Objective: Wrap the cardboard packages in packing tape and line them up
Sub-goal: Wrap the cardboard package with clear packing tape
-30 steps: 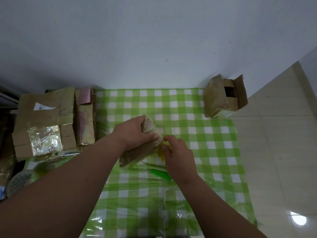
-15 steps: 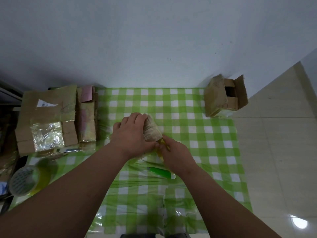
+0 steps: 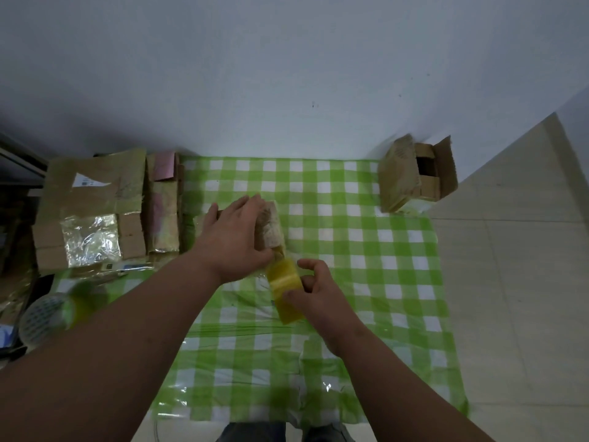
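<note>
We press our left hand (image 3: 234, 237), fingers flat, on the small cardboard package (image 3: 270, 229), whose long axis points away from us, while our right hand (image 3: 315, 290) pinches the yellow tape strip (image 3: 284, 288) stretched toward us just below those fingers.

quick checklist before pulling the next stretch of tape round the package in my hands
1. left hand steadying the package: ok
2. right hand gripping the yellow tape strip: ok
3. strip running up to the package: ok
4. strip free of twists: cannot tell
5. cloth beside the package free to turn it: ok
6. finished packages lined up on the left, out of the way: ok
</note>
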A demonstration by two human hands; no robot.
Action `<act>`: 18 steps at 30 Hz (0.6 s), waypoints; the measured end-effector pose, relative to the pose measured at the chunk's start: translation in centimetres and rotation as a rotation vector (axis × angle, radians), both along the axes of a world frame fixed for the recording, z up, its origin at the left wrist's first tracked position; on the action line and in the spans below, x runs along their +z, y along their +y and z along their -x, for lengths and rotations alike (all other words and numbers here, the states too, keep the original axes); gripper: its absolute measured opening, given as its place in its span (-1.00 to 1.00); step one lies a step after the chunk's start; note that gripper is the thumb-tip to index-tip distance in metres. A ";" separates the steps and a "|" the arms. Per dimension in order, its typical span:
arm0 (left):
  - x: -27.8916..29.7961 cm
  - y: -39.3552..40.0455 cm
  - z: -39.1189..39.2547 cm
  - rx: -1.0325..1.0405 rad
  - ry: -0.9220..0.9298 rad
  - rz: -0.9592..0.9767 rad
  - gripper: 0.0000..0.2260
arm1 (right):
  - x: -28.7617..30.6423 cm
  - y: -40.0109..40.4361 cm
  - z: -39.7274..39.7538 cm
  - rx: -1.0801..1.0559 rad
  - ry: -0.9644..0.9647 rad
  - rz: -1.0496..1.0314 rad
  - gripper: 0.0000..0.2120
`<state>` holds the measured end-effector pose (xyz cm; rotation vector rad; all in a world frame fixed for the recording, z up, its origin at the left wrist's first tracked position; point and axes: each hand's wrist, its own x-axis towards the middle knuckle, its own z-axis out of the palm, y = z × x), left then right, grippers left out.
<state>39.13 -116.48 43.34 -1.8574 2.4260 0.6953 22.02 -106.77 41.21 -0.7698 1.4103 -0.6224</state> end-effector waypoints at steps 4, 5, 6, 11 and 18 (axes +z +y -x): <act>-0.1 1.0 0.0 -0.042 -0.041 0.106 -0.28 | -0.4 0.8 -0.3 -0.004 -0.039 -0.028 -0.68; -0.1 1.1 -0.1 -0.049 -0.057 0.127 -0.30 | -0.5 1.1 -0.4 -0.006 -0.040 -0.021 -0.74; 0.0 1.1 -0.1 -0.065 -0.074 0.140 -0.30 | -0.5 1.3 -0.5 0.002 -0.030 -0.005 -0.78; 0.0 0.8 -0.7 -0.143 -0.169 0.130 -0.30 | -0.5 2.5 -1.4 0.038 0.044 0.042 -0.90; 0.3 0.6 -0.4 -0.133 -0.212 0.079 -0.29 | -0.2 3.6 -2.2 0.020 0.165 0.065 -0.79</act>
